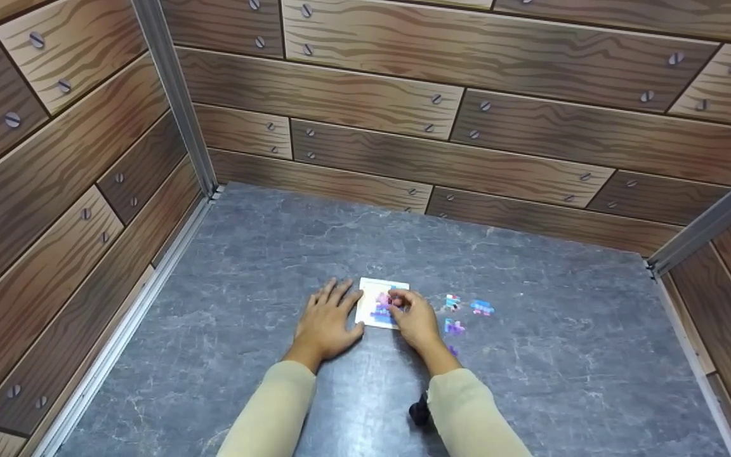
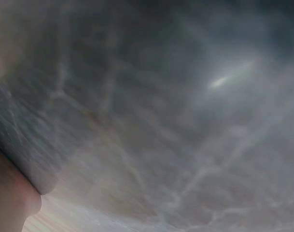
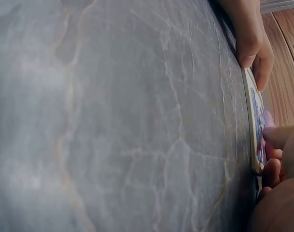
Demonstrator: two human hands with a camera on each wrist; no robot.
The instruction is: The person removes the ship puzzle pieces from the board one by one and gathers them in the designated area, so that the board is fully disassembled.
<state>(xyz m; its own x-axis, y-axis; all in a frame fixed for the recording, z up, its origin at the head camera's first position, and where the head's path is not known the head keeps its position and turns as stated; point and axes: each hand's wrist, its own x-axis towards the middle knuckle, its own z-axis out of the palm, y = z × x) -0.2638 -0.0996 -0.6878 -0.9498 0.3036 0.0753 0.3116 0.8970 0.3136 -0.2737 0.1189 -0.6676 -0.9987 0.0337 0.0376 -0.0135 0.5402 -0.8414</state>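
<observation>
I see loose pieces [image 1: 482,307] beside the right hand [image 1: 417,322], bent over the puzzle board [image 1: 367,310], its hold unclear; the left hand [image 1: 326,324], spread, touches the board's edge.

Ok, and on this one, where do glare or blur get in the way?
Head: whitish glare on the grey marbled tabletop between the beige sleeves; the small multicoloured puzzle pieces show little fine detail. Left wrist: mostly hazy and blurred, with a bright streak toward upper right. Right wrist: clearer, tabletop veins readable, soft pale reflections at left.
</observation>
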